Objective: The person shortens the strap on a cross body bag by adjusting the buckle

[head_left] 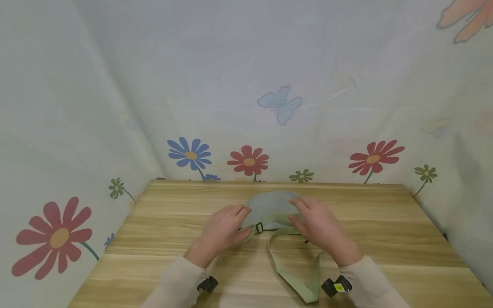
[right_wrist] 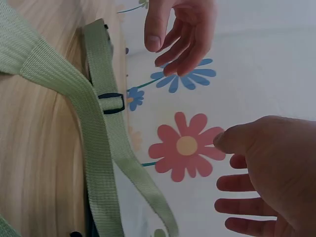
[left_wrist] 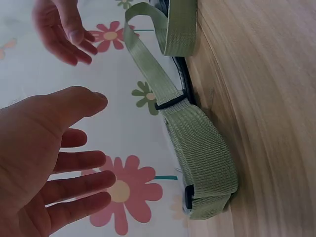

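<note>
A pale grey bag (head_left: 272, 202) with a light green webbing strap (head_left: 294, 283) lies on the wooden table. Its strap loops toward the near edge, and a black slider buckle (head_left: 259, 227) sits on it near the bag's left side. My left hand (head_left: 223, 231) hovers by the bag's left end, its fingers loosely spread around nothing. At the opposite end is my right hand (head_left: 321, 224), thumb and fingers apart. In the left wrist view, a gap separates the left hand (left_wrist: 59, 153) from the strap (left_wrist: 202, 148). The right wrist view likewise shows the right hand (right_wrist: 271, 173) holding nothing.
The wooden table (head_left: 173, 205) has its far edge against a white curtain (head_left: 215, 85) printed with flowers and a butterfly. More curtain hangs along the left and right sides. Each wrist carries a small black device (head_left: 208, 284) over the sleeve.
</note>
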{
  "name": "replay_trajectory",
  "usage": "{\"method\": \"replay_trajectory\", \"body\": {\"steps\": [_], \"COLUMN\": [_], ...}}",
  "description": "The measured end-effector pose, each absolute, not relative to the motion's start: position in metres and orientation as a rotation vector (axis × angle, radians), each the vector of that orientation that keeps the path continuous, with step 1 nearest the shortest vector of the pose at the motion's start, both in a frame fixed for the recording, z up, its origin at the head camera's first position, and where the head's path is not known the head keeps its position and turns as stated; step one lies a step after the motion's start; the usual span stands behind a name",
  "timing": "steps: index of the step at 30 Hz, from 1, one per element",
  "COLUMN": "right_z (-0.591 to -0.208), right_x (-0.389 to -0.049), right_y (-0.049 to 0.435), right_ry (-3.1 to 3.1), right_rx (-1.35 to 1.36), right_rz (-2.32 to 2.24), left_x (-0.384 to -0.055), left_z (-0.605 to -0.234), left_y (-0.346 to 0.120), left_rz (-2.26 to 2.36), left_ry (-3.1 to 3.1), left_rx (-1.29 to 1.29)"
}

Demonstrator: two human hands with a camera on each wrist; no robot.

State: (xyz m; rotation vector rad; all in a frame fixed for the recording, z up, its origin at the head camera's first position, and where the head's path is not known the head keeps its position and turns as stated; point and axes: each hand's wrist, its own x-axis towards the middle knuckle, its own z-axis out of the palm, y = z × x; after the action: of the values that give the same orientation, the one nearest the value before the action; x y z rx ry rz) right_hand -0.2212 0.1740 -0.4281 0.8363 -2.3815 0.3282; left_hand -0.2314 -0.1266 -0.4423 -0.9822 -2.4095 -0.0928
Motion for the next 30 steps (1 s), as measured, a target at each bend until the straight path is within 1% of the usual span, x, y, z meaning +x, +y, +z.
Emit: {"method": "replay_trajectory", "body": {"steps": [5, 14, 30], "right_z": [-0.438, -0.457, -0.483], "right_x": [-0.228, -0.240, -0.248], "right_y": [0.171, 0.163, 0.135], "right_ry": [-2.369, -2.368, -2.457], "right_rx": [0.881, 0.885, 0.848], "right_rz": [0.329, 0.294, 0.342], "left_x": [-0.235, -0.244, -0.254], "left_z": [-0.449, -0.461, -0.476], "left_y": [-0.125, -0.118, -0.106], "left_rz": [-0.100, -0.139, -0.142], "left_ry": [-2.445, -2.634, -2.749], "left_rx": [-0.982, -0.994, -1.064]}}
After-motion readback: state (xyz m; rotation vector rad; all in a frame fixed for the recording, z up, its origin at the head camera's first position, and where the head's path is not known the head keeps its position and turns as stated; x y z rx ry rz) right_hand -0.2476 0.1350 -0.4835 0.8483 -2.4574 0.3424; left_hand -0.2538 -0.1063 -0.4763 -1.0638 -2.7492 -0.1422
